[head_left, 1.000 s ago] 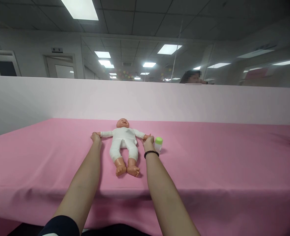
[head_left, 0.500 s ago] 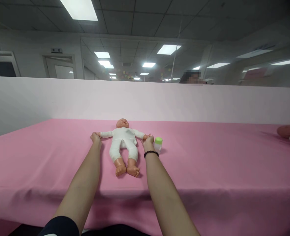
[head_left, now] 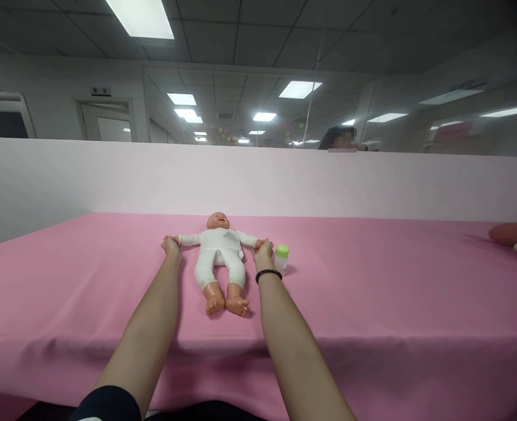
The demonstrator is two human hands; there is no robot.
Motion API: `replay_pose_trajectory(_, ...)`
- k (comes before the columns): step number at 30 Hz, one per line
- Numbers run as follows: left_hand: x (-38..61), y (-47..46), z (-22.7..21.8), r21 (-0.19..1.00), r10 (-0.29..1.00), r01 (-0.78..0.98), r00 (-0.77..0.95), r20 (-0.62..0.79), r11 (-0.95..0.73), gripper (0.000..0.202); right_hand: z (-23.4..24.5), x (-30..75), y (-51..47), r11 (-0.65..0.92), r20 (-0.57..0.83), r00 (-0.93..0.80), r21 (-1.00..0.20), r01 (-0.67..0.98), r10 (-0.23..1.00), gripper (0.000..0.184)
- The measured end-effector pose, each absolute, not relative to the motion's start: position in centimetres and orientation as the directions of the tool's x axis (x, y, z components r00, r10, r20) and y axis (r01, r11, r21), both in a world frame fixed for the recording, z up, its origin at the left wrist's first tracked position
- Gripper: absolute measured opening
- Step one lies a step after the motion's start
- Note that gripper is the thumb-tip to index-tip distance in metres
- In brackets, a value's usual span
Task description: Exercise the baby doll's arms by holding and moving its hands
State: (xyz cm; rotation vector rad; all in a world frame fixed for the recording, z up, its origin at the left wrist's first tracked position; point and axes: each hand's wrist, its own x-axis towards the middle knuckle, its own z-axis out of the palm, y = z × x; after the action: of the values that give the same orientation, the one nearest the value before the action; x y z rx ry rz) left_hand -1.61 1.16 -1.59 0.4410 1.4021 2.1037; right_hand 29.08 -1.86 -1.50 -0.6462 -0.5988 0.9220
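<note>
Doll (head_left: 220,242) seen now on its back on cloth (head_left: 394,280), flanked by left hand (head_left: 171,244) and right hand (head_left: 264,252), neither nearer; long axis pointed away from cloth's near edge, head (head_left: 218,221) far, feet (head_left: 214,304) near; doll's arms (head_left: 189,240) stretched sideways, one gripped at its end by left hand, other by right, both grips narrow; bottle (head_left: 282,258) stood upright just beside right hand, not grasped

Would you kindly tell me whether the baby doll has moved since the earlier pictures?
No: against the white panel, the baby doll shows no visible shift on the pink cloth.
</note>
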Motion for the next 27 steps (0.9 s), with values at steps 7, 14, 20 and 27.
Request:
replay_pose_trajectory(7, -1.3, 1.4, -1.6, 0.872, 0.618, -0.256, -0.784, 0.065, -0.416, 0.022, -0.2, 28.0, -0.6, 0.342, -0.013, 0.487, -0.696, -0.632, 0.873, 0.015)
replay_pose_trajectory(14, -0.8, 1.4, -1.3, 0.854, 0.626, -0.226, -0.767, 0.141, -0.469, 0.033, 0.2, 28.2, 0.2, 0.358, 0.018, 0.476, -0.683, -0.636, 0.879, 0.026)
replay_pose_trajectory(20, -0.2, 0.5, -1.0, 0.909, 0.652, -0.002, -0.697, 0.298, -0.417, 0.037, 0.7, 27.8, 0.4, 0.374, 0.114, 0.504, -0.810, -0.452, 0.856, 0.030)
replay_pose_trajectory(27, 2.4, 0.1, -0.9, 0.850, 0.599, 0.265, -0.615, 0.513, -0.455, 0.041, 1.3, 27.2, -0.7, 0.360, 0.257, 0.630, -0.932, -0.040, 0.733, 0.027)
